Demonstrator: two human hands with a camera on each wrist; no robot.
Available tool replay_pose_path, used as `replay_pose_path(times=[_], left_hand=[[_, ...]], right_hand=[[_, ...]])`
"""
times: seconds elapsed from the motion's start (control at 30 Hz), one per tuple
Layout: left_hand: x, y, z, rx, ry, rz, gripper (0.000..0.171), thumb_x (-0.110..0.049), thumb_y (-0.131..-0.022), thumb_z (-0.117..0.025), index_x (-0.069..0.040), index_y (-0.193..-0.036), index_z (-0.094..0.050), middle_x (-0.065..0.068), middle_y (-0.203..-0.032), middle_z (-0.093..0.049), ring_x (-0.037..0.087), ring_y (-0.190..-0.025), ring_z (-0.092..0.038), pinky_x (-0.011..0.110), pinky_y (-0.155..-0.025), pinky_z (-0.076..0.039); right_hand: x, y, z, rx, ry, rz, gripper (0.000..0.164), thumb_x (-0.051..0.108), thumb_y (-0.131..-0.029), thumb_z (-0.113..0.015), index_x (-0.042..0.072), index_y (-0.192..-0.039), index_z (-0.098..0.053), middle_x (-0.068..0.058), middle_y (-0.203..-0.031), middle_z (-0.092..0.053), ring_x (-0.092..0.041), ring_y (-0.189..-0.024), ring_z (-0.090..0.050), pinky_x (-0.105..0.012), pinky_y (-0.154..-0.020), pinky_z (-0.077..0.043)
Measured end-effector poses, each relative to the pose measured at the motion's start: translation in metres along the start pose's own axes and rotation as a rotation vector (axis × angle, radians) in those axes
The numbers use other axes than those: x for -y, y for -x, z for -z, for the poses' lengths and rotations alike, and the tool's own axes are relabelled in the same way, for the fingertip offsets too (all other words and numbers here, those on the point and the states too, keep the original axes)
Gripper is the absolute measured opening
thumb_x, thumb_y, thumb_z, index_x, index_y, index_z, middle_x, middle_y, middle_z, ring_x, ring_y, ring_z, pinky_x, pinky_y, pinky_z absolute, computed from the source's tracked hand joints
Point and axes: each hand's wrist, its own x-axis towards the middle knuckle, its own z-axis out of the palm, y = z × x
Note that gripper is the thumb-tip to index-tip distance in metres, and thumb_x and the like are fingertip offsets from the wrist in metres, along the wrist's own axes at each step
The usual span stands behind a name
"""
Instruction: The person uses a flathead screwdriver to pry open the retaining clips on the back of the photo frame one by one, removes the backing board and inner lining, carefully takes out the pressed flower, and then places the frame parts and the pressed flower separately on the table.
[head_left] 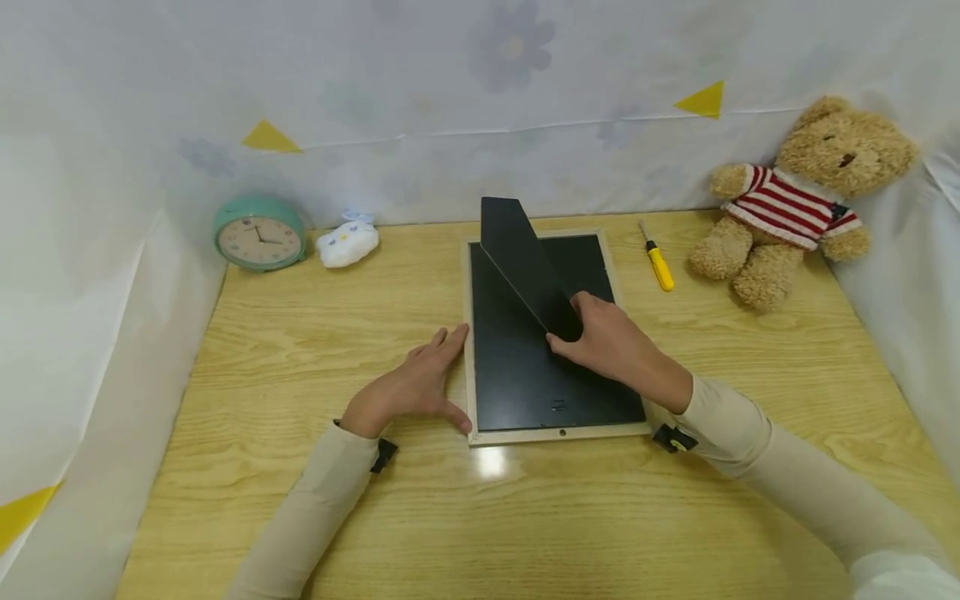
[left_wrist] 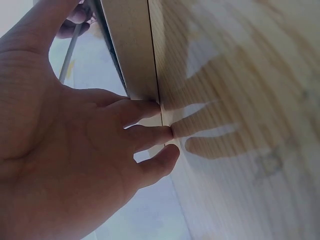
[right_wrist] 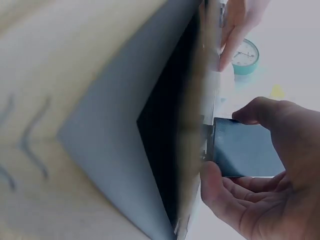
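Mid-picture, your right grip pinches the black stand; swing it gently, bracing the photo frame with your spread left hand.

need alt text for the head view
A person's right hand grips the raised black stand on a face-down picture frame; the left hand touches the frame's left edge. On the table, a teal clock and small white plush sit at left, a yellow-handled screwdriver and teddy bear in a striped sweater at right.
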Motion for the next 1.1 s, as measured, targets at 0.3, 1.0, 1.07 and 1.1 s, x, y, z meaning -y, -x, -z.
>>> replay_pose_path(times=[0.3, 1.0, 1.07, 1.1], left_hand=[[0.002, 0.0, -0.001, -0.01, -0.004, -0.006, 0.144, -0.051, -0.06, -0.094, -0.008, -0.161, 0.0, 0.011, -0.167, -0.006, 0.035, -0.153, 0.0, 0.057, -0.119, -0.015], [0.0, 0.001, -0.003, -0.013, 0.025, -0.011, 0.136, -0.059, -0.068, -0.087, -0.009, -0.161, -0.001, 0.007, -0.168, -0.005, 0.034, -0.153, 0.003, 0.057, -0.12, -0.011], [-0.001, 0.002, -0.004, -0.025, 0.03, -0.002, 0.13, -0.063, -0.073, -0.081, -0.01, -0.162, -0.001, 0.006, -0.168, -0.005, 0.034, -0.153, 0.002, 0.057, -0.12, -0.011], [-0.002, 0.003, -0.004, -0.037, 0.029, 0.0, 0.126, -0.064, -0.076, -0.078, -0.011, -0.162, -0.002, 0.006, -0.168, -0.006, 0.034, -0.153, 0.0, 0.057, -0.12, -0.011]], right_hand=[[0.002, 0.009, 0.006, -0.035, 0.098, 0.063, 0.067, 0.041, -0.09, -0.07, -0.014, -0.127, -0.057, -0.03, -0.115, -0.064, -0.04, -0.095, -0.066, -0.051, -0.081, -0.055], [-0.033, 0.054, 0.011, -0.099, 0.204, 0.069, 0.062, 0.037, -0.087, -0.074, -0.01, -0.125, -0.062, -0.02, -0.091, -0.06, -0.021, -0.058, -0.05, -0.037, -0.051, -0.047], [-0.037, 0.058, 0.01, -0.092, 0.209, 0.064, 0.063, 0.037, -0.087, -0.074, -0.01, -0.126, -0.061, -0.021, -0.092, -0.059, -0.021, -0.058, -0.05, -0.036, -0.051, -0.046], [-0.038, 0.06, 0.01, -0.09, 0.21, 0.061, 0.063, 0.037, -0.087, -0.074, -0.01, -0.127, -0.061, -0.021, -0.093, -0.059, -0.021, -0.059, -0.051, -0.037, -0.051, -0.046]])
